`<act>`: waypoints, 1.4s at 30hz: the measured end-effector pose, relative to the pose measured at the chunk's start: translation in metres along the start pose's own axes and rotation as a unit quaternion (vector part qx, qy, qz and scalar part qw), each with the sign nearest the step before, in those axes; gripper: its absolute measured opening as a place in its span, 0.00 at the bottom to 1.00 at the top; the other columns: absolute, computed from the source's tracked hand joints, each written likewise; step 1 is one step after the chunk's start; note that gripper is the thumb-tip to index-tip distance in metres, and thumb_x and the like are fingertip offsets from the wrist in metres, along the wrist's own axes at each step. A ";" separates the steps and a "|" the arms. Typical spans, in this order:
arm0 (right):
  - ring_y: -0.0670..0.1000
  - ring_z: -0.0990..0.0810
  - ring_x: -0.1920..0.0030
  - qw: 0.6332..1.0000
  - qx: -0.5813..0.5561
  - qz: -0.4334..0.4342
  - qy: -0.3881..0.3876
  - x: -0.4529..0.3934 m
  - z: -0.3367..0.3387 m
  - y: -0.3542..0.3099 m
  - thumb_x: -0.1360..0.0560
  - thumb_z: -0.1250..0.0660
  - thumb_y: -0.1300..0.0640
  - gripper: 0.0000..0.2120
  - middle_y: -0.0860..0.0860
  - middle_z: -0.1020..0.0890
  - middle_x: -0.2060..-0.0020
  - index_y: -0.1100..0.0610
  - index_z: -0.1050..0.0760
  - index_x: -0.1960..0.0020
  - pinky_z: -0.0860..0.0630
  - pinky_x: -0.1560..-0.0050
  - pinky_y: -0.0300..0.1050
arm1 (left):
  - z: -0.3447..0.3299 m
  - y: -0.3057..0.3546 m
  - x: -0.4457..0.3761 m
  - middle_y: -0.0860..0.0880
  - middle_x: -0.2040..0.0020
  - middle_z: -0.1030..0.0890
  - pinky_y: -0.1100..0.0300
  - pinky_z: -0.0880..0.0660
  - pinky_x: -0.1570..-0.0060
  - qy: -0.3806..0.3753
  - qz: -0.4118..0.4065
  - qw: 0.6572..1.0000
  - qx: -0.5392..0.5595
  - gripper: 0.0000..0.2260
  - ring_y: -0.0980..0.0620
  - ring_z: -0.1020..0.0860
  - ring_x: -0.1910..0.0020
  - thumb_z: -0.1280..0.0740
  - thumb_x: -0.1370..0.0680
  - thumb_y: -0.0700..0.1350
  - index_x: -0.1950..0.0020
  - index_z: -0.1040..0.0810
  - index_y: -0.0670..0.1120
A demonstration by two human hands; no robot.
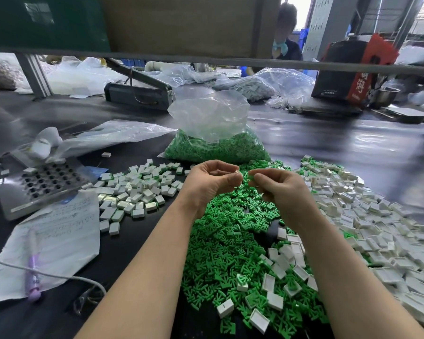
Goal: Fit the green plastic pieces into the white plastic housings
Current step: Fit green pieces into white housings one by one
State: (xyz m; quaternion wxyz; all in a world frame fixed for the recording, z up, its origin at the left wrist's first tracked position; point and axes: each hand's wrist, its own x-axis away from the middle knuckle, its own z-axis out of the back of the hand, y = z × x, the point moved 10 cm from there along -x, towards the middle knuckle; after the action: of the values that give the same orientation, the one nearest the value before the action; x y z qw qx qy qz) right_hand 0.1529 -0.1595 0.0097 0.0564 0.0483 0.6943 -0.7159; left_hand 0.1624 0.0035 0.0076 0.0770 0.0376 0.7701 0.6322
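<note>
Two bare hands meet at frame centre, above the loose green pieces (pixel 230 241) heaped on the dark table (pixel 328 148). Left hand (pixel 212 181): fingers curled, thumb and forefinger pinching a small white housing (pixel 237 171) at the fingertips. Right hand (pixel 277 184): fingers curled, pinching a single green piece (pixel 251 177) just beside the housing; whether the two parts touch cannot be told.

Stock positions:
- Open white housings (pixel 377 228) lie in a wide heap along the right side of the frame, spilling onto the green heap at lower centre.
- A separate group of white blocks (pixel 135 189), several showing green at an edge, lies left of centre.
- A clear plastic bag (pixel 216 133) part-filled with green pieces stands directly above the hands.

Other items: a metal plate with rows of rectangular holes (pixel 44 184) at the left edge; below it, a handwritten paper sheet (pixel 66 231) with a purple pen (pixel 33 277) lying on it; a grey cable (pixel 59 275) crossing the lower left corner.
</note>
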 end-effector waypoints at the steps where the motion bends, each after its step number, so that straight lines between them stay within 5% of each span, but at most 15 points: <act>1: 0.46 0.23 0.66 0.999 -0.050 -0.011 -0.005 -0.001 -0.001 0.001 0.23 0.33 0.64 0.06 0.55 0.15 0.63 0.58 0.17 0.51 0.28 0.69 0.36 | -0.001 0.000 0.000 0.45 0.60 0.15 0.59 0.19 0.55 -0.002 0.003 1.000 0.013 0.11 0.50 0.17 0.61 0.23 0.37 0.41 0.56 0.16 0.45; 5: 0.46 0.23 0.67 0.979 -0.195 -0.035 -0.041 -0.002 -0.009 0.001 0.30 0.30 0.63 0.10 0.57 0.16 0.61 0.61 0.17 0.50 0.27 0.70 0.34 | -0.006 -0.001 0.000 0.45 0.59 0.15 0.60 0.18 0.55 -0.012 0.009 0.999 0.045 0.11 0.51 0.17 0.61 0.24 0.36 0.41 0.54 0.16 0.44; 9: 0.47 0.23 0.65 0.974 -0.217 -0.033 -0.057 -0.002 -0.011 -0.001 0.33 0.28 0.61 0.12 0.57 0.16 0.61 0.61 0.17 0.50 0.27 0.69 0.34 | -0.007 0.002 0.002 0.46 0.60 0.15 0.60 0.19 0.54 -0.011 0.008 0.999 0.040 0.14 0.51 0.17 0.61 0.25 0.35 0.42 0.51 0.18 0.42; 14: 0.50 0.24 0.63 0.992 -0.123 0.007 -0.012 -0.003 -0.004 -0.004 0.29 0.28 0.67 0.13 0.58 0.16 0.59 0.58 0.19 0.46 0.28 0.66 0.38 | -0.007 0.001 0.003 0.47 0.59 0.15 0.59 0.20 0.52 -0.010 0.015 0.999 0.027 0.07 0.51 0.17 0.59 0.26 0.28 0.38 0.51 0.18 0.41; 25: 0.43 0.26 0.70 0.997 -0.059 0.050 0.020 -0.001 0.001 -0.012 0.29 0.25 0.63 0.04 0.47 0.19 0.69 0.58 0.18 0.56 0.29 0.68 0.35 | -0.009 0.004 0.005 0.44 0.59 0.17 0.60 0.19 0.56 -0.014 0.015 0.999 0.043 0.08 0.51 0.18 0.61 0.27 0.28 0.38 0.50 0.18 0.40; 35: 0.45 0.21 0.66 0.996 -0.081 0.037 0.019 -0.001 -0.001 -0.010 0.30 0.26 0.63 0.08 0.53 0.16 0.62 0.59 0.18 0.52 0.26 0.66 0.35 | -0.010 0.001 0.004 0.45 0.60 0.16 0.63 0.20 0.58 -0.023 0.018 0.999 0.011 0.08 0.52 0.17 0.61 0.26 0.28 0.38 0.50 0.18 0.40; 42: 0.43 0.21 0.66 0.994 0.043 0.091 0.043 0.006 0.000 -0.027 0.28 0.27 0.65 0.04 0.52 0.16 0.63 0.59 0.17 0.54 0.26 0.64 0.33 | -0.006 0.005 0.004 0.45 0.61 0.16 0.61 0.20 0.59 -0.005 -0.010 1.000 -0.026 0.06 0.52 0.18 0.63 0.26 0.28 0.37 0.52 0.17 0.39</act>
State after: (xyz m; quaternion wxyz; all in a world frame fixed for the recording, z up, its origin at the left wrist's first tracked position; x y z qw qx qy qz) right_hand 0.1433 -0.1585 0.0354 0.0894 0.1444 0.6572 -0.7344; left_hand 0.1576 -0.0004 0.0137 0.0877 0.0308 0.7531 0.6514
